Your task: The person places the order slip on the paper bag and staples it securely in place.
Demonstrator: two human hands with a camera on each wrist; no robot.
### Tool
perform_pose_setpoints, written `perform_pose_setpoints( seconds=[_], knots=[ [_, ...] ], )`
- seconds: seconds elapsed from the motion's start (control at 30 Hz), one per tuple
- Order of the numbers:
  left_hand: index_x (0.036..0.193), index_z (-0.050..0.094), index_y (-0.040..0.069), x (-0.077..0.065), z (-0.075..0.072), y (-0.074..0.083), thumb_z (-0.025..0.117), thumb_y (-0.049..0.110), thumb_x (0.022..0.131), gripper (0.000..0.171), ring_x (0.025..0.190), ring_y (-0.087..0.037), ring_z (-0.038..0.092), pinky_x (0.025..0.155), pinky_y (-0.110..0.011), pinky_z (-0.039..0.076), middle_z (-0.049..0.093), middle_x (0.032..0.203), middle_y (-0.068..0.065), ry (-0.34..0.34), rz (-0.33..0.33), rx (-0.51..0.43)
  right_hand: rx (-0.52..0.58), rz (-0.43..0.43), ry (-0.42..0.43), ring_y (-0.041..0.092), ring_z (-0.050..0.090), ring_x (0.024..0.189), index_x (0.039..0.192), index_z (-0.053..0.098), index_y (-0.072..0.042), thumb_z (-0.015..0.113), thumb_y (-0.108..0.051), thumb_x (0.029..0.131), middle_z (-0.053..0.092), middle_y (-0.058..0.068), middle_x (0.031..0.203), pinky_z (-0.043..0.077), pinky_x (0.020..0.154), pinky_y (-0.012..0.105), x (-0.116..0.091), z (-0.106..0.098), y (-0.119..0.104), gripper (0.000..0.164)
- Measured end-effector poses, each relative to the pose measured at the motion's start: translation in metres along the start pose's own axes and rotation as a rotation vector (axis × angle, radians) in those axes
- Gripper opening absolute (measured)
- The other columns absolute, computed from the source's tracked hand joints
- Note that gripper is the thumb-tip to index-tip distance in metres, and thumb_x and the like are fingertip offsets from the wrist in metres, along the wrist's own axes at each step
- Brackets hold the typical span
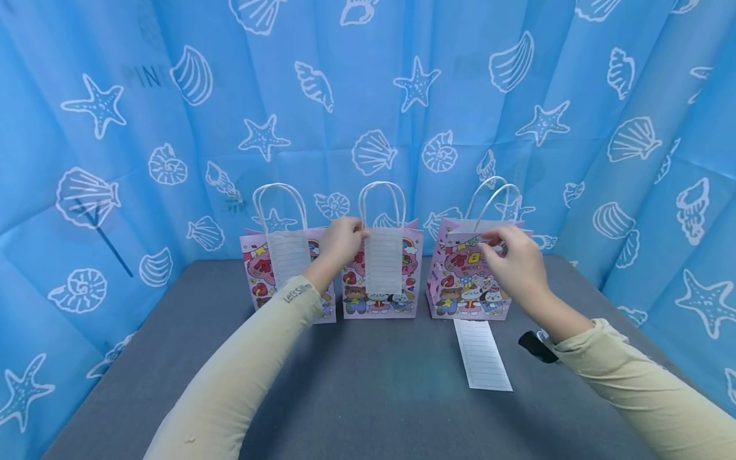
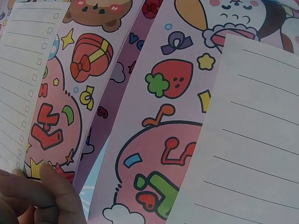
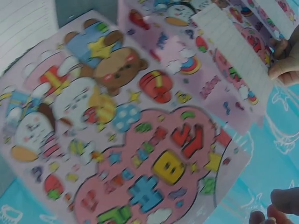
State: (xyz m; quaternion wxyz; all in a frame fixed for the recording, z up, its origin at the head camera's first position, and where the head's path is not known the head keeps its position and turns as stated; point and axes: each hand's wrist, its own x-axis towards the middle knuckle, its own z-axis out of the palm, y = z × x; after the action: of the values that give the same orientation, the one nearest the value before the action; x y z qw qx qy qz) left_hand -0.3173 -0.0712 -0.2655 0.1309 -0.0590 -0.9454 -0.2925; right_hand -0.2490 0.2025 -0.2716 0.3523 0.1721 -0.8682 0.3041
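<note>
Sleeves of pale cream fabric point(image 1: 218, 383) come in at 7 and 4 o'clock over a flat, dark grey tabletop point(image 1: 345, 402). Nearest on it, a narrow white strip of ruled paper point(image 1: 483, 358) lies loose, its near end pointing towards 5 o'clock; it should be feather-light, bendy and quick to crease, so an edge or corner is the place to lift it. At 1 o'clock from it, the right hand point(image 1: 517, 262) is near the rim of a pink paper gift bag printed with cartoon animals point(image 1: 468, 287), its fingers bent; I cannot tell whether they hold anything. At 10 o'clock, the left hand point(image 1: 342, 239) pinches the upper corner of a 2nd ruled strip point(image 1: 384, 262), upright against the matching middle bag point(image 1: 411, 275). A 3rd strip point(image 1: 289, 255) lies against the left bag point(image 1: 259, 275) at 9 o'clock. All 3 bags stand upright and look light, with walls likely to dent; their white loop handles point(image 1: 278, 186) at 12 o'clock seem the surest hold. Farthest hangs a blue curtain with white shells and starfish point(image 1: 356, 108).
</note>
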Motion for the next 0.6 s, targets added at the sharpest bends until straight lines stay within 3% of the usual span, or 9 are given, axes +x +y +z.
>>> perform_pose_setpoints(
  seconds=[0.3,0.6],
  knots=[
    [0.085,0.064,0.008,-0.002,0.0,0.001,0.059,0.027,0.098,0.023,0.06,-0.016,0.042,0.055,-0.027,0.033,0.051,0.069,-0.003,0.018,0.003,-0.004,-0.076,0.057,0.005,0.026,0.051,0.066,0.1,0.065,0.009,0.063,0.001,0.091,0.061,0.023,0.087,0.036,0.053,0.023,-0.009,-0.027,0.022,0.013],
    [0.092,0.067,0.008,-0.002,0.0,0.001,0.059,0.027,0.098,0.021,0.063,-0.017,0.045,0.058,-0.028,0.035,0.055,0.072,-0.003,0.014,-0.012,-0.009,-0.126,0.16,-0.038,0.028,0.051,0.07,0.105,0.062,0.011,0.06,-0.004,0.094,0.061,0.026,0.088,0.036,0.052,0.02,-0.017,-0.044,0.041,0.019]
  ],
)
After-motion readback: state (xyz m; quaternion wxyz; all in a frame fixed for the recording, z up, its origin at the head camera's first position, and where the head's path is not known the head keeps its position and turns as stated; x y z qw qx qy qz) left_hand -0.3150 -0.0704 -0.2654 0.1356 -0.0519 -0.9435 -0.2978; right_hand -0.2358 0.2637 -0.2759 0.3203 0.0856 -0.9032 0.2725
